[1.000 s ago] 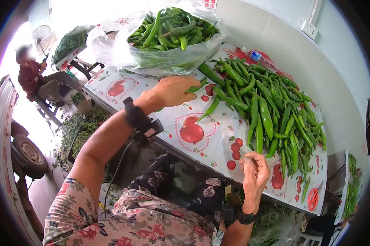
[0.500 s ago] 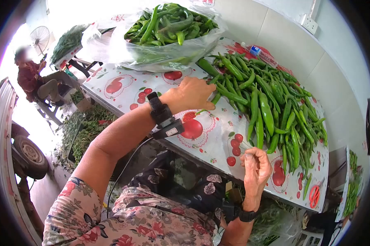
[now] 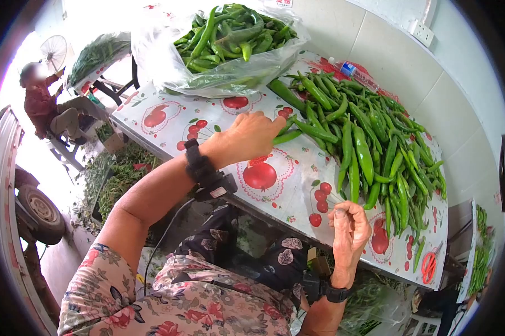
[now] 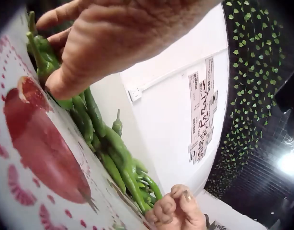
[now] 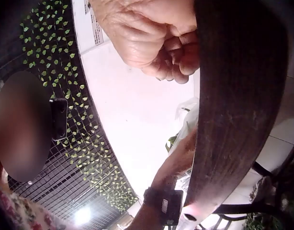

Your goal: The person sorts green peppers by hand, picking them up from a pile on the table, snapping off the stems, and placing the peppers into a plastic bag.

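Note:
In the head view my left hand (image 3: pixel 246 140) is at the left edge of a heap of long green peppers (image 3: pixel 364 151). Its thumb and fingers pinch a green pepper (image 4: pixel 47 64), seen from close by in the left wrist view; a second stem shows beside it. The fingertips are partly hidden behind the hand. My right hand (image 3: pixel 349 232) stays by the table's front edge, fingers loosely curled, with nothing visible in them. In the right wrist view the same right hand (image 5: pixel 152 43) shows its bent fingers.
A clear plastic bag (image 3: pixel 168 73) full of green peppers stands at the back of the table (image 3: pixel 230 120). Red scissors (image 3: pixel 429 267) lie at the right corner, and a bottle (image 3: pixel 359 75) rests against the wall. A seated person (image 3: pixel 40 106) is at far left.
My left hand, holding a pepper near the bag at first, went right and down to the heap, then drew back slightly left with a pepper. The right hand kept its place.

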A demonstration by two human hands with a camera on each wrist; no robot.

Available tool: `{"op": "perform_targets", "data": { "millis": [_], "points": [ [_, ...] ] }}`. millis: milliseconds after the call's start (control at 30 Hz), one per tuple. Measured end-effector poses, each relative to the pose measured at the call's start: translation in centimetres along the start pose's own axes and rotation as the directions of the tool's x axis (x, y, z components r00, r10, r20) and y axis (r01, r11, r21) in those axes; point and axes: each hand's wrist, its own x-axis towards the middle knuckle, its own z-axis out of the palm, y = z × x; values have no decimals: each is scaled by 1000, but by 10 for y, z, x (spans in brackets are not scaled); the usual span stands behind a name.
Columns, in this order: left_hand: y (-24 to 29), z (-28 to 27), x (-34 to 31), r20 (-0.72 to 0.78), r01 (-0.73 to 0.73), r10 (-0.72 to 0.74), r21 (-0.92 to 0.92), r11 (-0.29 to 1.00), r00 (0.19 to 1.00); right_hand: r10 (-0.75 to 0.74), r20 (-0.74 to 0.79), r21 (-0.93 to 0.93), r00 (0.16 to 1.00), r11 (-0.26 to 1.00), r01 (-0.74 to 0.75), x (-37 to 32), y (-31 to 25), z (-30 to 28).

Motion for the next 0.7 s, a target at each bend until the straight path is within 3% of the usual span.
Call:
{"op": "perform_targets", "data": {
  "millis": [267,467,700],
  "points": [
    [0,0,-14,38,32,-29,-72,997,999,-10,3,-2,1000,1000,10,1,0,0],
    [-4,-11,-26,15,-23,26,-184,983,1000,24,1,-3,1000,1000,-24,0,-1,0],
    [-10,-29,-32,-90,-98,80,-224,970,993,22,-2,-26,1000,999,-22,-1,1,-1]
  ]
}}
